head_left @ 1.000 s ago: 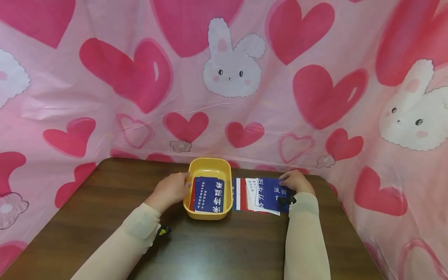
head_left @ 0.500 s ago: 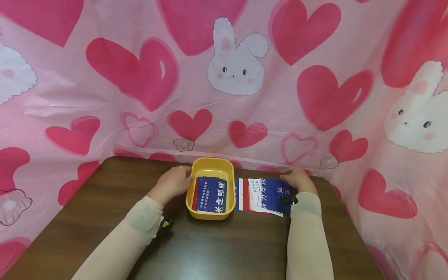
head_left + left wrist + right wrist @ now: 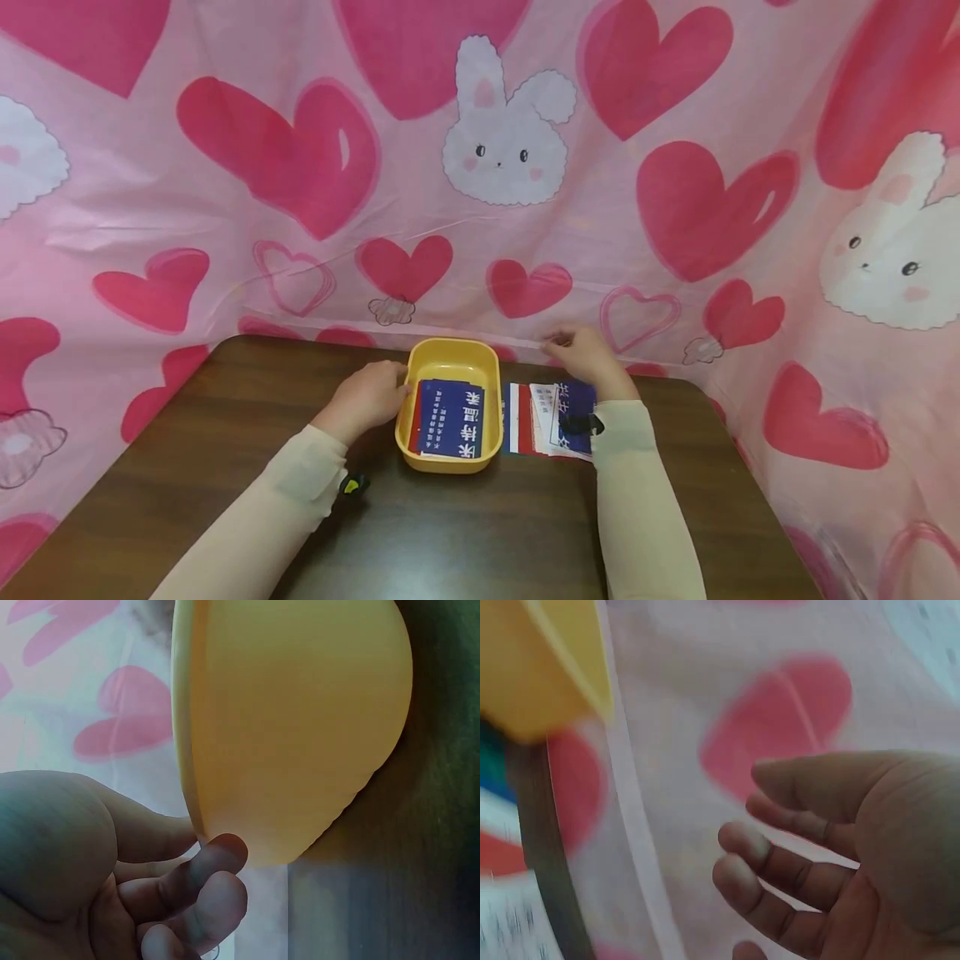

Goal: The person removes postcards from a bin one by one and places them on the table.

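- The left hand (image 3: pixel 112 892) pinches the yellow tray (image 3: pixel 300 712) at its rim.
- The tray's outer wall faces the camera.
- Dark bench (image 3: pixel 442 825) shows right, heart-printed cloth (image 3: pixel 67 682) left.

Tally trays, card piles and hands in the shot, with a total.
Trays: 1 (yellow tray)
Card piles: 2 (inner pile in the tray, spread pile on the table; single cards overlap too much to count)
Hands: 2 (left hand, right hand)
Total: 5
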The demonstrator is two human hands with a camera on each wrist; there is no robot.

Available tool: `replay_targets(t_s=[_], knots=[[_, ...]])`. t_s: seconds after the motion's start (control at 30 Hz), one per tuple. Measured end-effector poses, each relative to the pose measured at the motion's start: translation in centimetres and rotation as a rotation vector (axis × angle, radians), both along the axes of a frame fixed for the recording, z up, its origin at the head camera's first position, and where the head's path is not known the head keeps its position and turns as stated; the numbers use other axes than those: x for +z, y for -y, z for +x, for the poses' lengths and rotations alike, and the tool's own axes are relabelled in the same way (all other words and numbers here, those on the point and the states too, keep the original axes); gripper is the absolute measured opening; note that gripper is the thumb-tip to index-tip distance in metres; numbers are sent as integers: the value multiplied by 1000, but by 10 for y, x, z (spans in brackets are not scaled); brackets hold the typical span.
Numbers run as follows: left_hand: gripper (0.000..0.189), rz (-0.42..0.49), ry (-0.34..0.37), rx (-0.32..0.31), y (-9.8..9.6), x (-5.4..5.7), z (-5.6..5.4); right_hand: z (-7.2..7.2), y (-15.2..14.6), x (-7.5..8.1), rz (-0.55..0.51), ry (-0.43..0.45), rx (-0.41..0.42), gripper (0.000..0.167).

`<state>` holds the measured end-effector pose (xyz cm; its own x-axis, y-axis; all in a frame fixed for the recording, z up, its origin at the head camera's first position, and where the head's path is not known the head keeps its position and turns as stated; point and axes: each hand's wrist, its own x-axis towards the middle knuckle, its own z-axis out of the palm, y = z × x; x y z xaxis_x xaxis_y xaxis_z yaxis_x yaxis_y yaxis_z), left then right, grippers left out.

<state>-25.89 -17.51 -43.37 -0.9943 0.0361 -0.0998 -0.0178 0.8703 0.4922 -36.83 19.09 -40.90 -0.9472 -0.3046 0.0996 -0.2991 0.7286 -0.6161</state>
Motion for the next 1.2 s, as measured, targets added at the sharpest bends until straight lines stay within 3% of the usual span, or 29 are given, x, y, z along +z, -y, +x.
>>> replay_targets(t_s=[0.23,0.37,0.5,0.63,0.77,0.87,1.07,1.2], knots=[[52,1,13,-4,-1,-2,0,13,74,24,1,57,171,38],[52,-5,17,-10,0,-2,-2,9,109,30,-10,228,298,42],[52,-18,26,-17,-1,-5,-5,-1,132,28,115,328,371,48],[52,-24,27,-17,-1,-5,-8,-7,151,22,297,287,349,51],[51,-34,26,-22,-1,-3,-12,-7,166,12,393,248,280,54],[49,-31,38,-25,-1,-3,-15,-5,172,6,427,231,236,53],[45,-17,50,-25,-3,-4,-17,-1,173,1,480,193,236,45],[46,-12,50,-20,-3,-4,-18,0,172,2,456,240,229,47]])
